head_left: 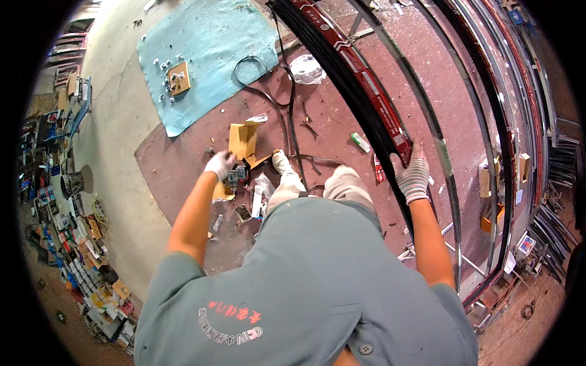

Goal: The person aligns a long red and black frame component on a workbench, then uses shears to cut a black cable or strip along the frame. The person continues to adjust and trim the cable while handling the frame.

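My right hand (413,175), in a pale striped glove, is wrapped round a long black frame bar (360,100) with red printed film along its face. The bar runs from the top of the view down past my right side. My left hand (220,165), gloved in white, reaches low with its fingers curled; anything in them is too small to make out. Just beside it lies a blue-grey object (235,175) whose kind I cannot tell. An opened brown cardboard box (243,140) stands on the floor ahead of that hand.
A light-blue sheet (207,49) on the floor bears a small brown box (179,78) and scattered little parts. Black strips (293,122) and crumpled clear plastic (307,69) lie ahead. More long bars (442,140) stand at right; cluttered goods (79,256) line the left.
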The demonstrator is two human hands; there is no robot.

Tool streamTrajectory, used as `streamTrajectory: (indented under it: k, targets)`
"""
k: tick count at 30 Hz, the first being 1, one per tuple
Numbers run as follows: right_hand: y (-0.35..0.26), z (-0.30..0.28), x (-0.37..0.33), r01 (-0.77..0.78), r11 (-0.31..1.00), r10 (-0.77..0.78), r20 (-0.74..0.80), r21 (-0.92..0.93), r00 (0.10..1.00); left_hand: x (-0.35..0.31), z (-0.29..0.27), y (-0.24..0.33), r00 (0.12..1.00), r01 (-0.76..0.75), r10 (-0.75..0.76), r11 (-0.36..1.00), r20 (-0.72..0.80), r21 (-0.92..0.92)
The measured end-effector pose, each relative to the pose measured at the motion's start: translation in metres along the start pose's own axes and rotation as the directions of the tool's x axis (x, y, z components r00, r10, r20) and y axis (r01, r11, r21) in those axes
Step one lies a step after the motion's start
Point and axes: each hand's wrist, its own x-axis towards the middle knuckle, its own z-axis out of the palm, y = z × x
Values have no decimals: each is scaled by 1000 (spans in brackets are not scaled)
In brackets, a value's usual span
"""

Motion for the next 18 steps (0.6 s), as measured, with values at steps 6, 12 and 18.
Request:
streamTrajectory:
  k: [6, 12, 18]
  targets:
    - [-15, -1, 12, -97, 995, 96, 46, 35, 994, 91, -46, 38, 998, 48, -57, 969, -28, -241]
    - [-5, 1, 17, -90, 995, 93, 75, -38, 993, 86, -20, 100, 966, -149, 183, 971, 180, -185]
    - [-22, -13, 45, -229, 963, 196, 219, 139, 956, 86, 5, 82, 912, -118, 158, 985, 379, -127]
